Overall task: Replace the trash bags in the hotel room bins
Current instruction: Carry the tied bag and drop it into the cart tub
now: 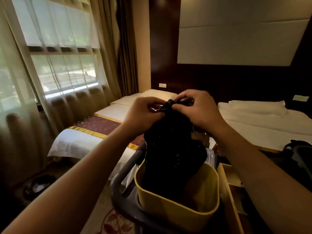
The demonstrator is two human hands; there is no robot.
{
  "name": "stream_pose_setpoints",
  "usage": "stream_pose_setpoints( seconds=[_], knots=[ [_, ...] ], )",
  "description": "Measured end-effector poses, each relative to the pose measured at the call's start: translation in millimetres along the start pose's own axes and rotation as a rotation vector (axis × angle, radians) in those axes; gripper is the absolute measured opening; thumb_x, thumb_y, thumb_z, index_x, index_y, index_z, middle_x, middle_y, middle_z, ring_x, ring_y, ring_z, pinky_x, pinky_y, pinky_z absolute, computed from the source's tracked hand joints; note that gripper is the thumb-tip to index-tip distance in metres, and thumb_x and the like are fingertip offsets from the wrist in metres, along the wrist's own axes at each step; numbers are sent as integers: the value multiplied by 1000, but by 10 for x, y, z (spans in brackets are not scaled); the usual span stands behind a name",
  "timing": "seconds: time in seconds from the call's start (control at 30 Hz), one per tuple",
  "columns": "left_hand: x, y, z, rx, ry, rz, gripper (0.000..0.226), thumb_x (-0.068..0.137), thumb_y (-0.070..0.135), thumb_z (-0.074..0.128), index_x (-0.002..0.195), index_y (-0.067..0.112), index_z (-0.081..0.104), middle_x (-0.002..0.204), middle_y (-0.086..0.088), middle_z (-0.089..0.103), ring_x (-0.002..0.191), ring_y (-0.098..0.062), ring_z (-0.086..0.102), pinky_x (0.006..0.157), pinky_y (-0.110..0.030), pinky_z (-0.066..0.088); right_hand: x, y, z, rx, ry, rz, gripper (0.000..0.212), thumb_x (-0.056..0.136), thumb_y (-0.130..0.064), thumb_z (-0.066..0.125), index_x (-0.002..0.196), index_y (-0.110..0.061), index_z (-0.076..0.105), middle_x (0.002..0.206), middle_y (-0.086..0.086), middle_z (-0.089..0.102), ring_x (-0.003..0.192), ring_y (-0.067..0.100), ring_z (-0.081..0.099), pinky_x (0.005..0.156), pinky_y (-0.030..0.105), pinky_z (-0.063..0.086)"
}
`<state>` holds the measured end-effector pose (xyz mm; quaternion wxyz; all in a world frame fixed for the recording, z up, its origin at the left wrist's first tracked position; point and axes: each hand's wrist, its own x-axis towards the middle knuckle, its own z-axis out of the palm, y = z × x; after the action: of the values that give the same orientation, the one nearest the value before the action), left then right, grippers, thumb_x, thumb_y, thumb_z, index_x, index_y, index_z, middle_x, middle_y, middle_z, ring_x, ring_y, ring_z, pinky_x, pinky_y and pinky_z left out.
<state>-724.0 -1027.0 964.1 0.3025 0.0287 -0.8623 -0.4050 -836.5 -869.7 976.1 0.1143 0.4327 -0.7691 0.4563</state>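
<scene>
Two bare forearms (81, 168) reach forward from the bottom edge toward a yellow bin (177, 212) sitting on a grey cart (120, 182). A bulging black trash bag (170, 149) rises out of the bin, its base inside and its gathered neck held up well above the rim. The left hand (143, 112) and right hand (196, 109) meet at that neck, each grip closed in a fingertip pinch on the bunched plastic, apparently knotting it. Behind stand two made beds (81, 142) and a curtained window (62, 48). Judging by this, the used bag is not yet out and no fresh liner is in. A dark round shape (39, 185) on the floor, left, may be another bin.
</scene>
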Motion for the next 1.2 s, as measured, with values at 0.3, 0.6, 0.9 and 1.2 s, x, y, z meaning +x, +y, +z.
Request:
stream_pose_setpoints(
  seconds=[0.3,0.6,0.9,1.2],
  knots=[
    [-385,-821,600,300,-251,-40,38,80,14,72,114,30,70,105,14,69,89,3,61,81,-17,52,-617,814,561,-47,-341,227,16,86,-26,73,101,-30,69,101,-7,67,94,11,61,80,29,50],
    [-547,-1333,1079,466,-565,-132,36,84,25,67,118,36,65,105,15,67,94,-2,60,84,-27,52,-948,1330,925,-201,-551,315,18,87,-24,71,103,-30,65,101,-6,65,92,11,61,84,33,55],
    [-723,-1343,1435,582,-1087,-327,42,94,30,57,135,19,53,124,-8,62,110,-28,58,97,-45,47,-1156,1511,1048,-557,-1079,234,28,88,-33,69,115,-27,64,107,-2,66,97,19,63,83,37,55],
    [-768,-1173,1214,706,-525,-210,41,94,42,52,134,34,49,114,5,55,104,-15,54,87,-35,50,-1085,1398,929,-492,-984,178,35,86,-39,70,118,-27,61,112,-5,65,102,15,61,88,35,54]
  ],
)
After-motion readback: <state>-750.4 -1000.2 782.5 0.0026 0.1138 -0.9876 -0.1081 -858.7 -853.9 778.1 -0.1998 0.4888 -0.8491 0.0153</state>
